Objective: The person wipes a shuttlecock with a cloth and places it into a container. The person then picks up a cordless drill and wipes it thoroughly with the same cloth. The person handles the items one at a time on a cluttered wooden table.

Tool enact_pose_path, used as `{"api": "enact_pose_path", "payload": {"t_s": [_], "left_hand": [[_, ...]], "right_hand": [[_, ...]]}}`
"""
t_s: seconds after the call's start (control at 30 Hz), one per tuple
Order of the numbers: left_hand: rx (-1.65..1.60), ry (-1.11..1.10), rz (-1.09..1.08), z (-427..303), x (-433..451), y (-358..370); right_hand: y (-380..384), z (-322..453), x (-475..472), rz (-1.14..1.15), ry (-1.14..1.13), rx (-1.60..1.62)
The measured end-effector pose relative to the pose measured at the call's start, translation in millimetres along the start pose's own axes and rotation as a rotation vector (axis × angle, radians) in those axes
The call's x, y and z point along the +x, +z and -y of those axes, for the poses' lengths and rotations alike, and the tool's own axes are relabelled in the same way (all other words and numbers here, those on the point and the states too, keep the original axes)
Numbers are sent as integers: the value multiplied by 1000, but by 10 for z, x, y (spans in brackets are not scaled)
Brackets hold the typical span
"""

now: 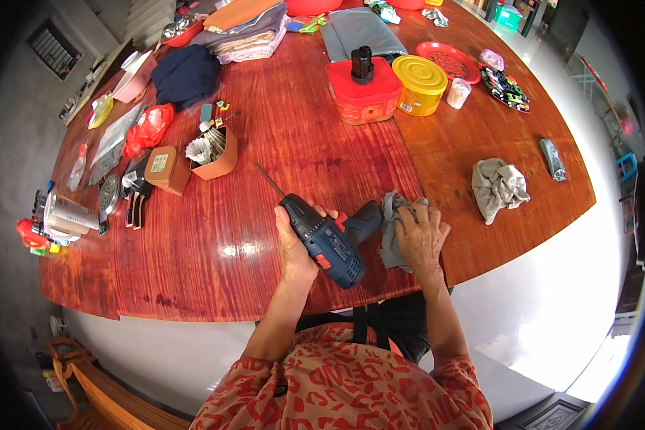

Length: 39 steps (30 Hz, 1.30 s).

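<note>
My left hand (295, 244) grips a blue and black cordless drill (328, 247) around its front body, above the red wooden table. A long thin bit (269, 178) sticks out of its chuck, pointing up and to the left. The handle extends right, towards a crumpled grey cloth (393, 236) that my right hand (423, 236) clutches at the handle's end. Whether the cloth presses on the handle is hard to tell. A black battery pack (362, 64) stands on the lid of a red box (364, 94) farther back. To the right lies a balled-up beige cloth (499, 188).
Left of the drill stand a brown holder with shuttlecocks (215, 161) and a lidded brown box (167, 171). A yellow tub (420, 86), a cup of cotton swabs (458, 93) and a red tray (454, 59) sit behind. Folded cloths (247, 37) are stacked at the back. The table's near edge (204, 321) runs before me.
</note>
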<state>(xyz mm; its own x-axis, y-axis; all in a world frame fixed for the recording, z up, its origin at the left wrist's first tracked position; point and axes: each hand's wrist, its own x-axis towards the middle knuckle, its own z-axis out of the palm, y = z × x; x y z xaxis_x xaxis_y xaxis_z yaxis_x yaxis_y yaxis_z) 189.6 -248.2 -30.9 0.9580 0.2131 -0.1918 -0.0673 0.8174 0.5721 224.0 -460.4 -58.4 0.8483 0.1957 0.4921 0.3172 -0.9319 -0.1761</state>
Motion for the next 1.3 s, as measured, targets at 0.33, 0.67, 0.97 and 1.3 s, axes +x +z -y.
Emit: {"api": "enact_pose_path", "payload": {"t_s": [0.33,0.67,0.97,1.3], "left_hand": [[-113,-221,194,-146,-83,157],[-136,-343,255,-357,-57,-1],[-137,-184,180,-646,274,-41],[224,337,-298,-263,744,-455]], "right_hand": [[-743,340,205,255,-546,304],[-519,412,313,243,-650,539],[-306,653,685,119,-568,561],[712,1023,1754,37,-477,511]]}}
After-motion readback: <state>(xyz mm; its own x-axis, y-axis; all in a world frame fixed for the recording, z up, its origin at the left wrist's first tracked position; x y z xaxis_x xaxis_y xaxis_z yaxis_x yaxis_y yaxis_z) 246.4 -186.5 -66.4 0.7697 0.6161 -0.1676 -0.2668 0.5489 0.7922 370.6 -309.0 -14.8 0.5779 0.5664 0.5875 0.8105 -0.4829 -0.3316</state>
